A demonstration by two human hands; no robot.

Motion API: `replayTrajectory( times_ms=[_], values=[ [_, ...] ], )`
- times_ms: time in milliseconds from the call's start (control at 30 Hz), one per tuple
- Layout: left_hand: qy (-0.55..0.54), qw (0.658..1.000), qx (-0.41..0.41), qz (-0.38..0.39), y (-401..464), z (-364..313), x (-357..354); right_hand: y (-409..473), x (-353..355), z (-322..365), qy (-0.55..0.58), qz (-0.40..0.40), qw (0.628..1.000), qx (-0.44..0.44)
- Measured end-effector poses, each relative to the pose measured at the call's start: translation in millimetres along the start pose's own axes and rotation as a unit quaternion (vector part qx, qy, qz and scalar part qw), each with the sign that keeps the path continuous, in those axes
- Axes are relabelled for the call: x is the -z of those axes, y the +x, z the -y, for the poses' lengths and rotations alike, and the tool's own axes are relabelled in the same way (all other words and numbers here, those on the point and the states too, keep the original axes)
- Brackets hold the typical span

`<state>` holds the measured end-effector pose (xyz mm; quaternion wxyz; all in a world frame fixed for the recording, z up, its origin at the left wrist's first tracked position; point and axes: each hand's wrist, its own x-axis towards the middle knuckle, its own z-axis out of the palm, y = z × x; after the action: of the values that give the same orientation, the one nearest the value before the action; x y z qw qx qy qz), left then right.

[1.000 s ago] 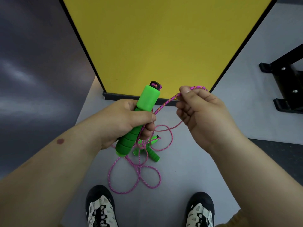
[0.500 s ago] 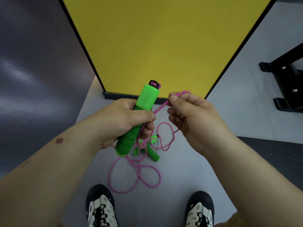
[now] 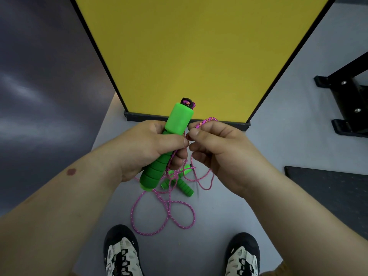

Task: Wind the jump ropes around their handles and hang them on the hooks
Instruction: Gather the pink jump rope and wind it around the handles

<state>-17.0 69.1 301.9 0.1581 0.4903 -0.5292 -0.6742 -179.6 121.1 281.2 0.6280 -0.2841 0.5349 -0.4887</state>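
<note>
My left hand [image 3: 147, 148] grips a bright green jump rope handle [image 3: 178, 120], held upright and tilted, its black cap on top. A pink braided rope [image 3: 163, 216] runs from the cap down past my fingers and lies in loops on the floor. My right hand [image 3: 221, 152] pinches a stretch of that rope right beside the handle, a short bend sticking up above the fingers. On the floor below lie other green handles [image 3: 184, 187], partly hidden by my left hand and the held handle. No hooks are in view.
A yellow panel [image 3: 189, 56] with a black frame stands straight ahead. A black metal stand [image 3: 346, 100] is at the right, and a dark mat [image 3: 330, 188] lies below it. My two shoes [image 3: 121, 253] stand at the bottom on the grey floor.
My right hand has moved left with the pinched rope, from well clear of the handle to right against it. The rope between hand and handle has slackened. My left hand has stayed put.
</note>
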Motion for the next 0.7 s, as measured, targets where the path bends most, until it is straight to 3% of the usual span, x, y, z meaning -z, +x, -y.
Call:
replayTrajectory(
  times_ms=[400, 533, 700],
  values=[
    [0.0, 1.0, 0.005, -0.002, 0.2, 1.4, 2.3, 6.5, 15.2, 13.6, 0.087, -0.124, 0.987, 0.047],
    [0.009, 1.0, 0.004, -0.001, -0.3, 0.5, 1.2, 6.9, 14.0, 10.0, 0.079, -0.107, 0.991, 0.027],
    [-0.007, 1.0, 0.007, -0.008, -0.3, 0.3, -0.4, 1.2, 3.7, 2.2, 0.015, -0.027, 0.999, 0.008]
  ],
)
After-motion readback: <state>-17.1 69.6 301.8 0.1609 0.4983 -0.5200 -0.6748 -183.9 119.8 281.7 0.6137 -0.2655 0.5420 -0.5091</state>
